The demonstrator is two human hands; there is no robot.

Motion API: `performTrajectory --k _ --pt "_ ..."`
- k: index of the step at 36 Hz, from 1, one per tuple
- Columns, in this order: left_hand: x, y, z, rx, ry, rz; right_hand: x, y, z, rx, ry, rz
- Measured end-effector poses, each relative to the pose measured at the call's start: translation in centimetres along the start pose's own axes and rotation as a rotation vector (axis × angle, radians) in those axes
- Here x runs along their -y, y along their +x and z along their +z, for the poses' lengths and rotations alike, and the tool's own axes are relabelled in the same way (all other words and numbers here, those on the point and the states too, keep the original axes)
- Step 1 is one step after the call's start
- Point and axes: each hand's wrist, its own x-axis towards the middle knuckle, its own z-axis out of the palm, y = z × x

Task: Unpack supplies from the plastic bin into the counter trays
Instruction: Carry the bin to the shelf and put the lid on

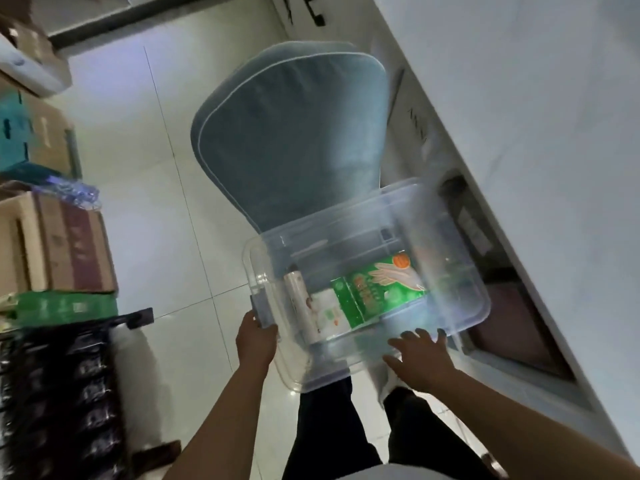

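Note:
A clear plastic bin (450, 258) is held low in front of me, above the tiled floor and my legs. Inside it lie a green glove box (377, 292), a white packet (327, 313) and a white roll (299, 299). My left hand (256, 341) grips the bin's left rim by its handle. My right hand (420, 358) presses flat against the near side wall, fingers spread. The view is motion-blurred.
A blue-grey padded chair (294, 133) stands just beyond the bin. A white counter (536, 133) runs along the right. Cardboard boxes (59, 244) and dark wrapped packs (62, 393) are stacked on the left. Pale floor tiles (145, 168) lie between.

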Motion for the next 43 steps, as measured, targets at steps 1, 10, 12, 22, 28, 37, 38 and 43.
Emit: performTrajectory --k 1,10,12,22,28,37,38,43 --pt "-0.1 0.7 0.1 -0.016 0.006 -0.001 0.1 0.0 0.0 -0.004 0.006 0.011" --pt "0.8 1.9 -2.1 -0.041 -0.077 0.044 2.1 0.1 -1.1 0.075 0.019 0.036" --pt "1.4 2.0 -3.5 -0.047 -0.06 0.031 3.0 0.6 -1.9 0.113 0.069 0.043" --pt "3.5 6.3 -10.3 -0.093 -0.104 -0.126 3.5 6.2 -9.4 -0.48 0.674 0.392" --pt "4.4 8.1 -10.4 -0.089 -0.203 -0.221 2.1 10.4 -11.3 -0.448 1.132 0.551" --pt "3.9 8.3 -10.9 -0.097 -0.136 -0.193 1.2 6.5 -7.1 -0.549 1.27 0.62" --pt "3.5 8.3 -11.0 -0.089 -0.129 -0.189 0.9 5.5 -6.3 -0.541 1.307 0.633" --pt "1.5 8.5 -10.7 0.004 -0.026 -0.072 -0.4 -0.2 -1.8 -0.531 1.432 0.655"
